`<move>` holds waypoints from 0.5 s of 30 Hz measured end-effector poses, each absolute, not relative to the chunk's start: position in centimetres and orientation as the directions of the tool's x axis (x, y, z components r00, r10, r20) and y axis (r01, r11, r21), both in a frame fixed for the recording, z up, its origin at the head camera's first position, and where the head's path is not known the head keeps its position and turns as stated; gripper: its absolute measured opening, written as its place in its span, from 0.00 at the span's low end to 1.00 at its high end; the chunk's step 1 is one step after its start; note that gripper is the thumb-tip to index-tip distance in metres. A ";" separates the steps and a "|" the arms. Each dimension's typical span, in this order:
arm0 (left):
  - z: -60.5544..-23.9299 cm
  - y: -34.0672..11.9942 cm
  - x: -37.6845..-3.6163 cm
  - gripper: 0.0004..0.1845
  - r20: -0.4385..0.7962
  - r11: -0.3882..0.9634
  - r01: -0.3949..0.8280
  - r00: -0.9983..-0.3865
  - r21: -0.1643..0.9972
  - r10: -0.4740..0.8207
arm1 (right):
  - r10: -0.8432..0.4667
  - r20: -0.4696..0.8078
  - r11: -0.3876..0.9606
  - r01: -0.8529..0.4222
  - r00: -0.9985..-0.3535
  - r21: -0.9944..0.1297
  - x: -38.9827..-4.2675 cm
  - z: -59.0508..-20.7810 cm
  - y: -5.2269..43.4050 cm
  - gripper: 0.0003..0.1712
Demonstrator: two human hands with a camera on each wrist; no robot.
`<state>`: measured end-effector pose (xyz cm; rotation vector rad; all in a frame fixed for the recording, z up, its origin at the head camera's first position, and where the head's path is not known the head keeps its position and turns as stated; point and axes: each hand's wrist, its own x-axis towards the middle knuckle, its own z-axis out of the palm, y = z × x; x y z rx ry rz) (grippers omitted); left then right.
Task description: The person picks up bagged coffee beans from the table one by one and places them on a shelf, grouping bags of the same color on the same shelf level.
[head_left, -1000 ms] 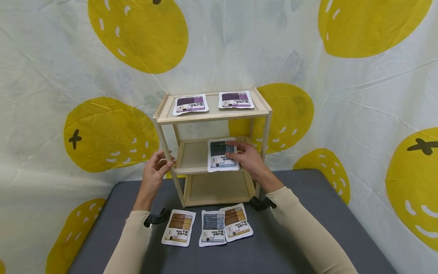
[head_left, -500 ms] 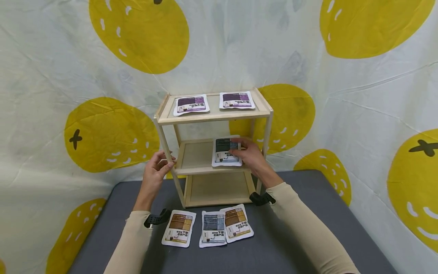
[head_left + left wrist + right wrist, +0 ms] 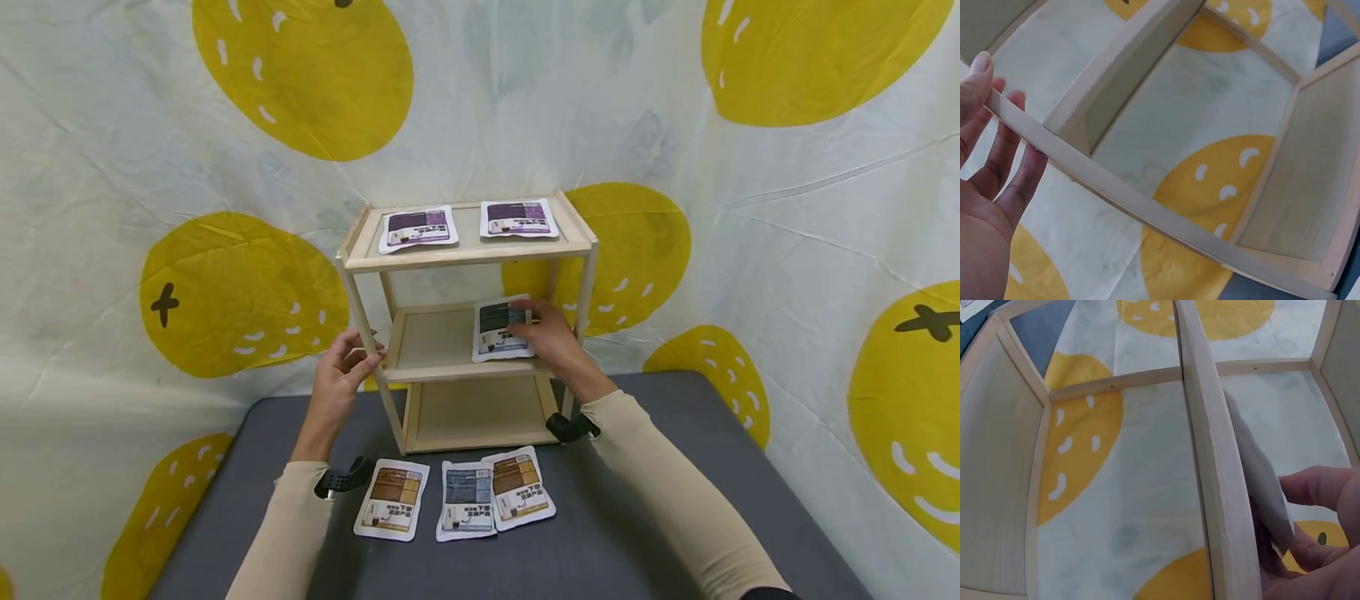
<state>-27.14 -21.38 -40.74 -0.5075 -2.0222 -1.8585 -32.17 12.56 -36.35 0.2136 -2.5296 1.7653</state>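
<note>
A small wooden rack with three tiers (image 3: 431, 340) stands before me. My left hand (image 3: 337, 387) grips its left front post (image 3: 1110, 178), thumb on one side and fingers on the other. At the right side of the middle tier, my right hand (image 3: 553, 343) holds a flat white pouch with a blue-and-dark label (image 3: 491, 332) by its right edge. In the right wrist view this pouch (image 3: 1263, 481) shows edge-on just over the tier, with thumb and fingers around it. Part of its label lies hidden behind the fingers.
Two purple-labelled pouches, one left (image 3: 417, 229) and one right (image 3: 519, 218), lie on the top tier. On the grey table (image 3: 600, 550) before the rack are a brown-labelled pouch (image 3: 392, 500), a blue one (image 3: 467, 500) and another brown one (image 3: 519, 487). A patterned cloth (image 3: 480, 100) hangs behind.
The right hand has carried the blue-labelled pouch to the right and a little farther back on the middle tier. The left hand keeps its hold on the post.
</note>
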 end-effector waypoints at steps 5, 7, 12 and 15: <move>-40.8 -21.4 -27.1 0.19 0.487 0.092 0.488 -0.873 0.868 0.034 | -0.084 0.121 0.356 -0.143 -0.989 -0.924 -32.1 -36.1 12.6 0.28; -40.8 -21.4 -27.1 0.19 0.487 0.092 0.488 -0.873 0.868 0.035 | -0.084 0.123 0.362 -0.146 -0.989 -0.921 -32.2 -36.1 12.6 0.28; -40.8 -21.4 -27.1 0.19 0.483 0.084 0.484 -0.875 0.871 0.035 | -0.073 0.120 0.387 -0.139 -0.990 -0.911 -32.2 -36.1 12.6 0.28; -40.7 -21.4 -27.1 0.20 0.482 0.082 0.483 -0.875 0.872 0.032 | -0.068 0.125 0.414 -0.142 -0.990 -0.899 -32.0 -36.0 12.5 0.30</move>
